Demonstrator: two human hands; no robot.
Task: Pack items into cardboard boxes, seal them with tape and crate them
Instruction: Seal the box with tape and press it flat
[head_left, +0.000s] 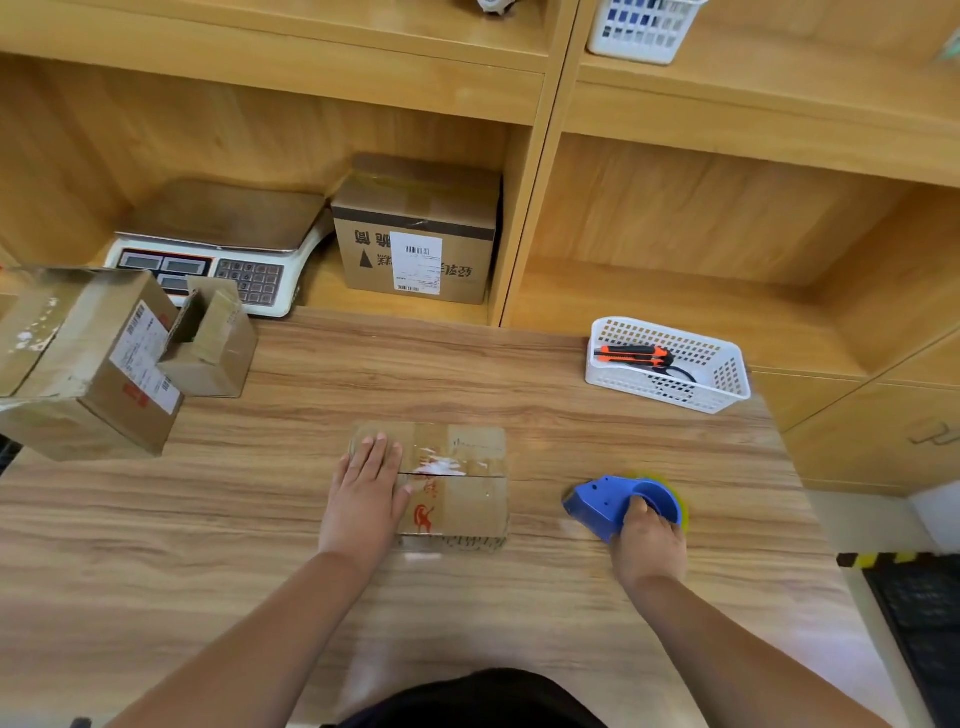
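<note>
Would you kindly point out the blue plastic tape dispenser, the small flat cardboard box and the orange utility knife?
blue plastic tape dispenser (595, 506): head view, blue front shell.
small flat cardboard box (467, 506): head view, bare top flap.
orange utility knife (628, 354): head view, orange handle.

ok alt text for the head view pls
A person's left hand presses flat on a small cardboard box on a wooden table, while the right hand grips a blue tape dispenser beside it.

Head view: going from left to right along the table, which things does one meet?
First the large labelled box, small box, left hand, taped box, blue tape dispenser, gripped by the right hand.
</note>
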